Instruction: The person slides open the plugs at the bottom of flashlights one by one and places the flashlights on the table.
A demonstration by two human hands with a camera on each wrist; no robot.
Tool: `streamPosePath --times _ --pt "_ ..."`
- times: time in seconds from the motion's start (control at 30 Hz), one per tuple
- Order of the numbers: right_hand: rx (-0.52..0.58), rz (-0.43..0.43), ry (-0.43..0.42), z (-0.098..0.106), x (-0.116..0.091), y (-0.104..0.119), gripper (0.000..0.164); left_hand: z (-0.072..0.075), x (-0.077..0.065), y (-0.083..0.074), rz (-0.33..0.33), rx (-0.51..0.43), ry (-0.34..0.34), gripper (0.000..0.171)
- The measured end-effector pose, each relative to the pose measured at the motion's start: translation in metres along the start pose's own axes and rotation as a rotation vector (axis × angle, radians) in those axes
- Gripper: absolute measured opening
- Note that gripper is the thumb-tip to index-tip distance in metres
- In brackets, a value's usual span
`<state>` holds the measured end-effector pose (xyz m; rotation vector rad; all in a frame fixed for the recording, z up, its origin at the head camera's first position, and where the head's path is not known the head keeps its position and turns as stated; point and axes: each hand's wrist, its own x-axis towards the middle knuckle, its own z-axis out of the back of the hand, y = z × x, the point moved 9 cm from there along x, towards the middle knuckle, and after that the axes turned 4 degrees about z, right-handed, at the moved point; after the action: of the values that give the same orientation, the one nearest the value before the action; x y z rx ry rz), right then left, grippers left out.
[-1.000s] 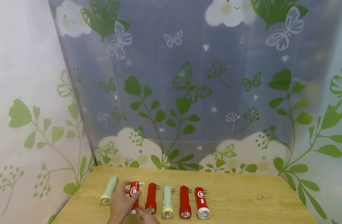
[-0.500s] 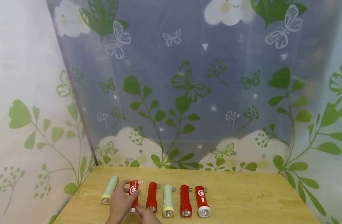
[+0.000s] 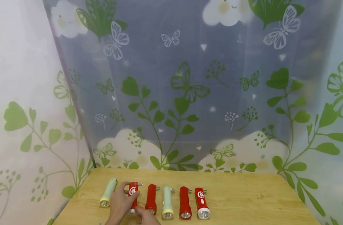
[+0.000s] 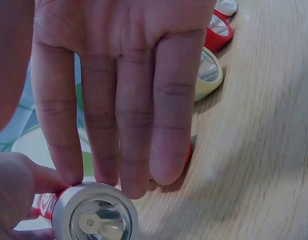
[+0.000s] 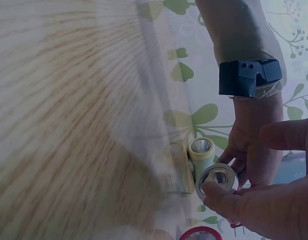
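Observation:
In the head view, my left hand [image 3: 120,202] grips a red flashlight [image 3: 133,190] with a white logo, thumb on its upper face. Two silver plug prongs [image 3: 140,184] stick out at its far end. The right hand [image 3: 146,217] is at the white lamp head near the table's front. In the left wrist view, straight fingers of that hand touch the white rim of the lamp head [image 4: 96,215]. The right wrist view has one of its fingertips over part of the lens [image 5: 219,175]. Most of the flashlight's body is hidden by the hands there.
A mint-green flashlight [image 3: 108,192] lies left of the hands. On the right lie a red one [image 3: 151,198], a mint-green one [image 3: 167,200], another red one [image 3: 184,200] and a red one with a white head [image 3: 201,200], on the wooden table [image 3: 244,200]. Patterned curtains [image 3: 171,93] surround it.
Both hands keep almost the same place on the flashlight, with only small shifts of the fingers. The head view has moved slightly.

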<state>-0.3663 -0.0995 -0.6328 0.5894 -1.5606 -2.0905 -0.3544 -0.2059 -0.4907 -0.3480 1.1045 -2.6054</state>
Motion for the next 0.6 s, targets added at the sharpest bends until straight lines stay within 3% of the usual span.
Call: streamPosePath --times 0.23,0.5,0.6 --pt "-0.048 0.042 0.001 0.001 0.002 0.004 0.067 -0.003 0.005 0.003 -0.021 -0.002 0.001 0.060" --pt "0.073 -0.002 -0.033 -0.005 0.001 0.008 0.060 -0.006 0.013 0.010 0.013 -0.003 0.013 0.062" --pt "0.008 0.002 -0.049 -0.004 0.003 0.008 0.059 -0.008 0.014 0.013 0.022 0.009 0.019 0.062"
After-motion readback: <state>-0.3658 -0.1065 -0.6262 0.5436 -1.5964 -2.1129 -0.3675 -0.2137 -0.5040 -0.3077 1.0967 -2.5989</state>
